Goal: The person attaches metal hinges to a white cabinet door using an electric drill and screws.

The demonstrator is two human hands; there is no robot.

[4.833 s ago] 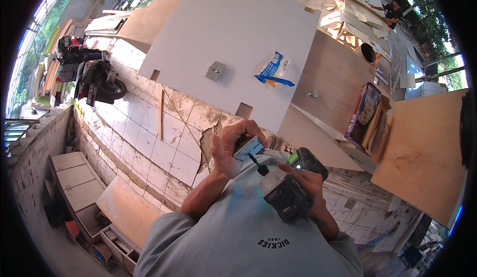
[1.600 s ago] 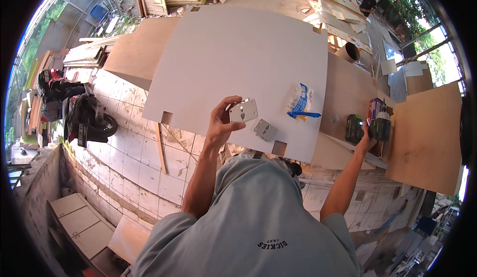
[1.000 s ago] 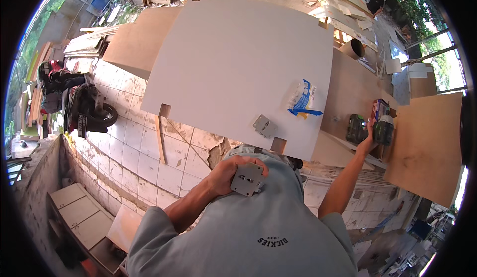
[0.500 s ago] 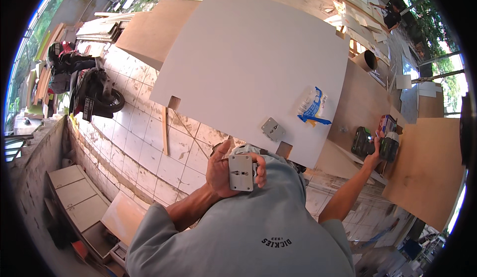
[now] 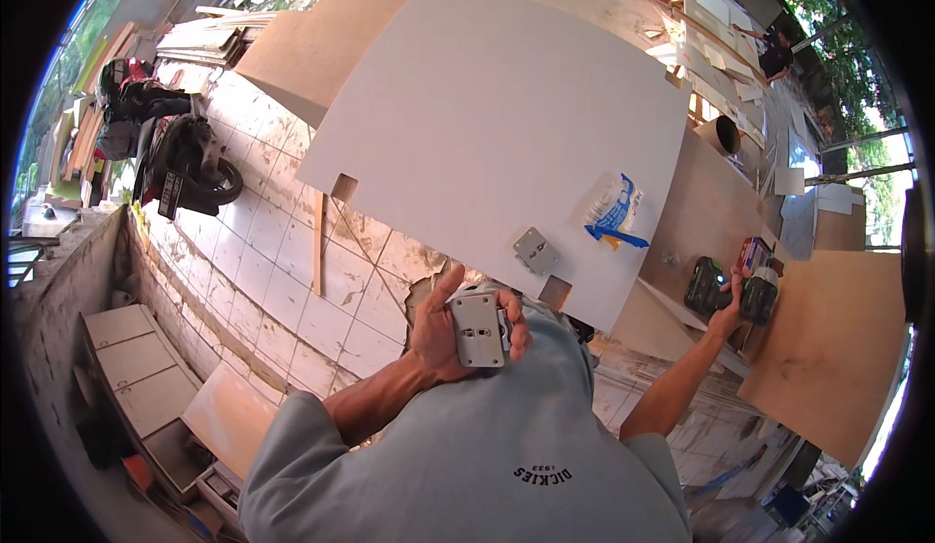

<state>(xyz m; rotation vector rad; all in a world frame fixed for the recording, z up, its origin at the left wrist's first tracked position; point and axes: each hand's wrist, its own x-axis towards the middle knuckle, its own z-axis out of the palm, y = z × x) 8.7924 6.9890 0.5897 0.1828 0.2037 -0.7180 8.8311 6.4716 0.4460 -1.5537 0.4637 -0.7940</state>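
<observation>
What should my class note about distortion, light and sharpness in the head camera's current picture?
Head view: black borders frame it, and the white panel's far edge bows; head view: outdoor light glares near the right rim; head view: a small light glows at the power drill; head view: the metal plate in the left hand looks sharp, its holes visible.

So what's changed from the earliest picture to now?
The right hand has moved the cordless drill from over the shirt out to the right. One metal plate now lies by the nearest notch of the white panel, none farther left as before, so the left hand apparently set one down and took the other plate. The plastic bag stays put.
</observation>
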